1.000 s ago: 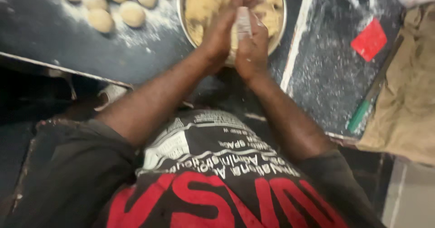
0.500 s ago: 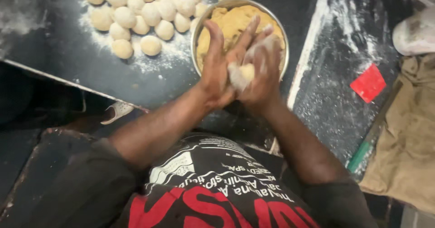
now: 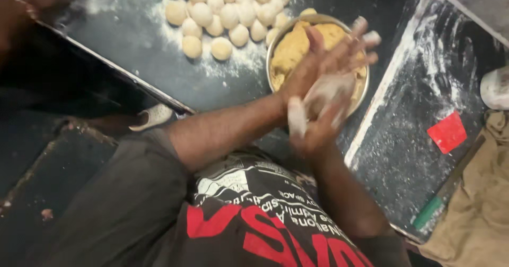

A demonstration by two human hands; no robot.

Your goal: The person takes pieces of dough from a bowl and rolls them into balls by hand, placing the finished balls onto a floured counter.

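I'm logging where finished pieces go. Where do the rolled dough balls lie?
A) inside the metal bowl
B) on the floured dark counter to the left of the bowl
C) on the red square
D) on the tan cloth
B: the dough balls lie clustered on the floured counter left of the metal bowl, while both hands press a piece of dough over it.

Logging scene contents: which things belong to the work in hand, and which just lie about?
In use: left hand, right hand, dough piece, metal bowl, dough balls.
Lying about: red scraper, tan cloth, green-handled tool.
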